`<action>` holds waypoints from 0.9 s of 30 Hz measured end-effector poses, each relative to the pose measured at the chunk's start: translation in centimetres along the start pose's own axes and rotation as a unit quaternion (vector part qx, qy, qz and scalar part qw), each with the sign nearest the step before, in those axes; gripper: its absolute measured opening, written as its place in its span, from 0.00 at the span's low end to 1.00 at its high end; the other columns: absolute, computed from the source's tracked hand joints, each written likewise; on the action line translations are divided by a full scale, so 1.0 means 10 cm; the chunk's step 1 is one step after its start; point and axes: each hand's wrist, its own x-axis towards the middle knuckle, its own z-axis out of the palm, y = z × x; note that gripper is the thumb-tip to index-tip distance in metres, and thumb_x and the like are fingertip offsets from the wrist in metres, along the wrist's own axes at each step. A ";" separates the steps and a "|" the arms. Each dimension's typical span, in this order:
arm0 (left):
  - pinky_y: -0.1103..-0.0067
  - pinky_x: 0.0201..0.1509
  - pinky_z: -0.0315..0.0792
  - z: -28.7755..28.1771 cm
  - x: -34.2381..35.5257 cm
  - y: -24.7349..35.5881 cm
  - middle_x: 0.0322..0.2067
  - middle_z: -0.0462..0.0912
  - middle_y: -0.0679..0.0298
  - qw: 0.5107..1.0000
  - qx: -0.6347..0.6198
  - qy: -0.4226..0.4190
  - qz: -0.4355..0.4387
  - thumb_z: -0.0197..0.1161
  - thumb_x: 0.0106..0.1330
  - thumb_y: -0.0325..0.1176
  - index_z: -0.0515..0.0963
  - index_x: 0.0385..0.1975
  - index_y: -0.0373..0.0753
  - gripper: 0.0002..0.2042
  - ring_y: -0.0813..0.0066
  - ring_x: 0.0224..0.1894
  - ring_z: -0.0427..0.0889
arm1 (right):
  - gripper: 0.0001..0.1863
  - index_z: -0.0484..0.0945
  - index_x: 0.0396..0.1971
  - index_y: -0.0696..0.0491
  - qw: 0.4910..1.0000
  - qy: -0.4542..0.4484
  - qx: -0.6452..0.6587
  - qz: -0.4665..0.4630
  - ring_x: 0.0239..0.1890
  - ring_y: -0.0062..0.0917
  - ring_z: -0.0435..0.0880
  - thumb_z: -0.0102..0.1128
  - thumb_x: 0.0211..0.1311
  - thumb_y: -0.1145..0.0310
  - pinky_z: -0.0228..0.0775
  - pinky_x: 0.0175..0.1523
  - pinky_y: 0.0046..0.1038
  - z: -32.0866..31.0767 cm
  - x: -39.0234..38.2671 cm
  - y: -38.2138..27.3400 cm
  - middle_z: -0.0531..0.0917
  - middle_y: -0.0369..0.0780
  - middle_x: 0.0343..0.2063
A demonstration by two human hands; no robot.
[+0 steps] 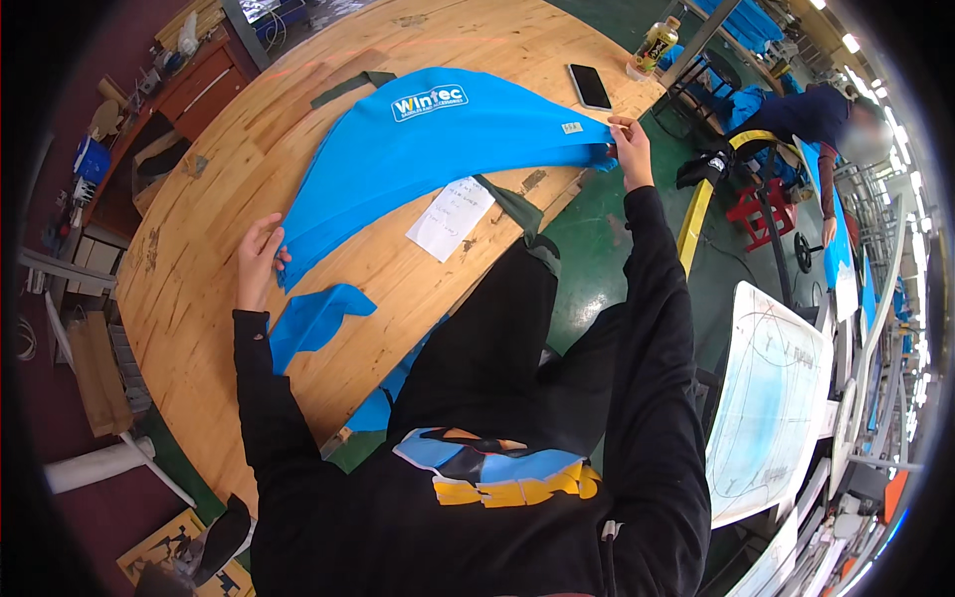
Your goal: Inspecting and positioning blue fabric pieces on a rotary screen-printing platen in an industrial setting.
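Note:
A curved blue fabric piece with a white printed logo and a small label lies stretched across the wooden table. My left hand grips its lower-left end, fingers curled at the edge. My right hand pinches its right tip near the table's edge. Below it lie a white paper with handwriting and a dark green strip hanging over the edge. A smaller blue scrap is beside my left wrist. Another dark strip lies behind the large piece.
A phone and bottle stand or lie at the back right. A co-worker bends at a yellow-framed bench, near a red stool. A large white board is at my right; cluttered shelving at left.

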 end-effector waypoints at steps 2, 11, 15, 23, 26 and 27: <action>0.89 0.23 0.64 -0.01 -0.02 -0.04 0.22 0.76 0.70 1.000 -0.004 0.009 -0.009 0.59 0.68 0.34 0.73 0.52 0.38 0.15 0.86 0.23 0.74 | 0.07 0.77 0.40 0.53 0.999 0.018 -0.048 0.011 0.21 0.11 0.71 0.54 0.66 0.71 0.66 0.27 0.17 -0.01 0.00 0.04 0.77 0.30 0.24; 0.87 0.24 0.64 -0.11 0.09 -0.45 0.23 0.73 0.72 0.995 0.066 0.012 0.071 0.60 0.68 0.37 0.74 0.50 0.38 0.15 0.86 0.22 0.71 | 0.06 0.79 0.37 0.53 0.982 0.064 -0.145 -0.101 0.23 0.17 0.74 0.60 0.60 0.71 0.66 0.29 0.21 -0.08 -0.01 0.27 0.78 0.33 0.22; 0.75 0.34 0.70 0.01 -0.17 -0.19 0.30 0.76 0.65 0.911 0.374 0.130 0.113 0.61 0.66 0.38 0.75 0.48 0.37 0.15 0.74 0.31 0.76 | 0.12 0.78 0.41 0.50 0.916 0.126 -0.362 -0.116 0.36 0.30 0.80 0.62 0.57 0.68 0.71 0.42 0.31 0.07 -0.25 0.15 0.81 0.38 0.33; 0.56 0.66 0.56 0.62 -0.06 0.00 0.68 0.56 0.57 0.772 0.537 0.112 0.320 0.52 0.68 0.49 0.59 0.67 0.49 0.28 0.50 0.67 0.58 | 0.28 0.64 0.63 0.41 0.819 0.023 -0.486 -0.304 0.69 0.35 0.58 0.48 0.65 0.47 0.42 0.68 0.54 0.78 -0.59 -0.02 0.63 0.39 0.66; 0.53 0.67 0.52 0.74 -0.03 -0.12 0.70 0.50 0.59 0.758 0.563 0.071 0.321 0.51 0.68 0.50 0.55 0.69 0.50 0.31 0.49 0.68 0.55 | 0.30 0.60 0.66 0.38 0.818 -0.014 -0.495 -0.293 0.70 0.34 0.55 0.45 0.66 0.45 0.38 0.69 0.56 0.64 -0.61 0.06 0.60 0.36 0.68; 0.51 0.68 0.50 0.75 0.01 -0.13 0.71 0.50 0.59 0.766 0.562 0.058 0.305 0.50 0.67 0.52 0.54 0.69 0.50 0.32 0.48 0.69 0.53 | 0.30 0.60 0.66 0.38 0.825 -0.015 -0.492 -0.278 0.70 0.36 0.54 0.45 0.66 0.45 0.38 0.69 0.57 0.59 -0.62 0.04 0.59 0.37 0.68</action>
